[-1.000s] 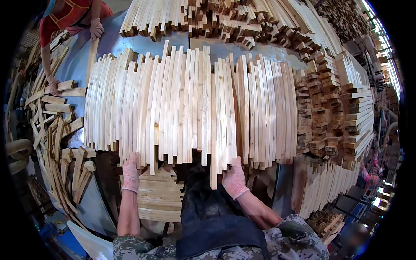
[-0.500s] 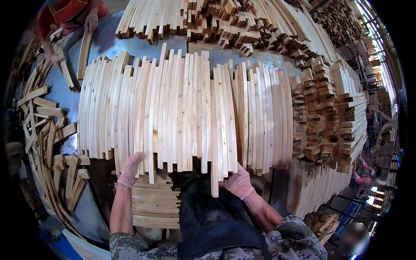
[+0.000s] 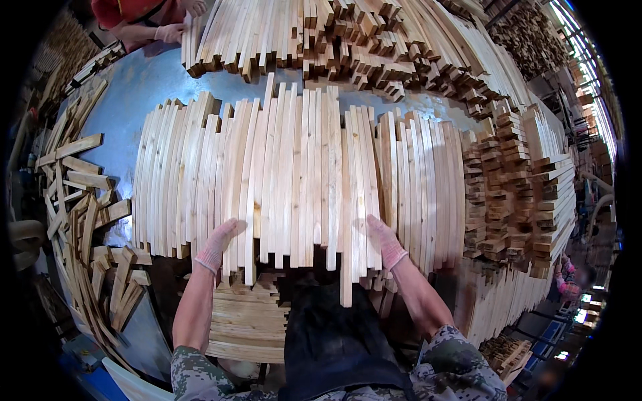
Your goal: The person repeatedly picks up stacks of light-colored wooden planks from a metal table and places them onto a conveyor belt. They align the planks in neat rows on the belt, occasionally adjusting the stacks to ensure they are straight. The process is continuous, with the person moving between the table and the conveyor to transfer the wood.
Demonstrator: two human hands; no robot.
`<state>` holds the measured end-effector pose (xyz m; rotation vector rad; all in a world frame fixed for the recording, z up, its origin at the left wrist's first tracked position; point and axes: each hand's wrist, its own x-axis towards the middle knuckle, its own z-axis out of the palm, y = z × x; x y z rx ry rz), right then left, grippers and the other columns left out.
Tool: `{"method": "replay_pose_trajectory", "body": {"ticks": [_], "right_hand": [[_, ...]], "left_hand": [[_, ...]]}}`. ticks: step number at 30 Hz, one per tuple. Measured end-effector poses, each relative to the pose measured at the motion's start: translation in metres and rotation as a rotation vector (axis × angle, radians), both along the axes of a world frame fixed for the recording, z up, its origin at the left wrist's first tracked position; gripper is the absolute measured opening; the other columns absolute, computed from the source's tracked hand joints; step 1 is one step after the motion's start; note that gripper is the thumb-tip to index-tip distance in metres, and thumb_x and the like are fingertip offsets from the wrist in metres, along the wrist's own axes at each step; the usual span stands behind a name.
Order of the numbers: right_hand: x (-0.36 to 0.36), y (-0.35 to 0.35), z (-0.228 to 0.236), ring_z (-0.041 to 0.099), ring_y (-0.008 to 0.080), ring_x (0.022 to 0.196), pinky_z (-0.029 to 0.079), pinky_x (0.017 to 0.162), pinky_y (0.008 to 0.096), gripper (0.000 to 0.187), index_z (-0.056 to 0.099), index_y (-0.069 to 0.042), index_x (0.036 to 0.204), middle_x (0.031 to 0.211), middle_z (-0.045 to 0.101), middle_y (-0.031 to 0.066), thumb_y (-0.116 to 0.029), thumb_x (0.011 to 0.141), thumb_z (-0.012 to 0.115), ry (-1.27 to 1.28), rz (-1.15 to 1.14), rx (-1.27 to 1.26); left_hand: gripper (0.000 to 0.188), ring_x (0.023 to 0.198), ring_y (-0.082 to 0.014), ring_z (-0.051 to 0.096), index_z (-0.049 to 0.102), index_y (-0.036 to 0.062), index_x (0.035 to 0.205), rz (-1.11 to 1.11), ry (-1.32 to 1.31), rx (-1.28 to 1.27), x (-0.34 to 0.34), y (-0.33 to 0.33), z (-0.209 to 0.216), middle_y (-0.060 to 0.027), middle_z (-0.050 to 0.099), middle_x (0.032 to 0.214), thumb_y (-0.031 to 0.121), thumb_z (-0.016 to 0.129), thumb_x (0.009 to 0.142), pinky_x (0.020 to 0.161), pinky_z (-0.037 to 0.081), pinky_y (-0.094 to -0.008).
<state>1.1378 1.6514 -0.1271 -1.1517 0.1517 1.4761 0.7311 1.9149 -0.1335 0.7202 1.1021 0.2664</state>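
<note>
A wide row of pale wooden strips (image 3: 297, 180) lies side by side before me, their near ends uneven. One strip (image 3: 346, 277) juts out toward my body beyond the rest. My left hand (image 3: 219, 244), in a pinkish knit glove, grips the near left part of the row, thumb on top. On the right, my gloved right hand (image 3: 384, 242) grips the strips near their near ends, thumb lying over them. The hands hold a wide group of strips between them; the fingers beneath are mostly hidden.
Beyond a metal table (image 3: 157, 73), a co-worker's gloved hand (image 3: 170, 33) touches strips at a far stack (image 3: 251, 40). Loose wood pieces (image 3: 87, 180) are heaped at left. Stacked strips (image 3: 508, 180) stand at right. More wood (image 3: 247, 317) lies below the row.
My right hand has moved from under the strip ends up onto the row's right part. My left hand has shifted slightly farther in. The co-worker's two strips have gone to the far stack.
</note>
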Motion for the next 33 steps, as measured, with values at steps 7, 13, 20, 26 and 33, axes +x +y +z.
{"method": "replay_pose_trajectory", "body": {"ticks": [7,13,20,26,33], "right_hand": [[0.008,-0.004,0.021,0.072,0.0208,0.104,0.06,0.098,0.0389,0.043,0.067,0.002,0.13,0.115,0.074,0.0087,-0.029,0.1,0.075,-0.163,0.091,-0.073],[-0.003,-0.003,0.057,0.074,0.023,0.105,0.06,0.101,0.0396,0.043,0.067,-0.001,0.134,0.116,0.076,0.0092,-0.025,0.099,0.074,0.197,0.018,-0.142],[0.013,-0.013,0.024,0.077,0.0328,0.091,0.067,0.087,0.0476,0.044,0.068,0.009,0.122,0.11,0.076,0.0199,-0.018,0.09,0.08,0.15,0.042,-0.111],[-0.004,-0.026,0.067,0.077,0.0379,0.101,0.068,0.087,0.0474,0.078,0.05,0.012,0.146,0.126,0.071,0.0271,-0.021,0.084,0.084,0.223,0.032,-0.064],[-0.014,-0.051,0.093,0.076,0.0375,0.108,0.067,0.091,0.0491,0.089,0.041,0.009,0.155,0.135,0.066,0.0259,-0.019,0.082,0.084,0.295,0.125,0.13]], "left_hand": [[0.048,0.116,-0.0244,0.069,0.071,-0.0051,0.13,-0.036,0.157,-0.12,0.025,-0.004,0.063,-0.016,0.073,0.13,0.024,0.078,0.093,0.107,0.053,-0.0393],[0.049,0.109,-0.0263,0.074,0.069,-0.005,0.132,-0.03,0.02,-0.225,0.013,-0.005,0.076,-0.0199,0.075,0.123,0.024,0.072,0.093,0.099,0.061,-0.0402],[0.041,0.089,-0.0253,0.077,0.074,-0.0067,0.118,-0.065,-0.189,-0.289,0.025,-0.001,0.063,-0.0161,0.078,0.102,0.022,0.077,0.089,0.084,0.066,-0.0394],[0.046,0.092,-0.0236,0.077,0.071,-0.0084,0.121,-0.024,-0.045,-0.064,0.002,-0.036,0.081,-0.0163,0.077,0.103,0.016,0.082,0.084,0.085,0.064,-0.0351],[0.064,0.099,-0.0236,0.075,0.064,-0.006,0.136,0.01,-0.068,0.087,-0.018,-0.09,0.145,-0.0146,0.076,0.112,0.016,0.083,0.079,0.091,0.061,-0.0363]]}}
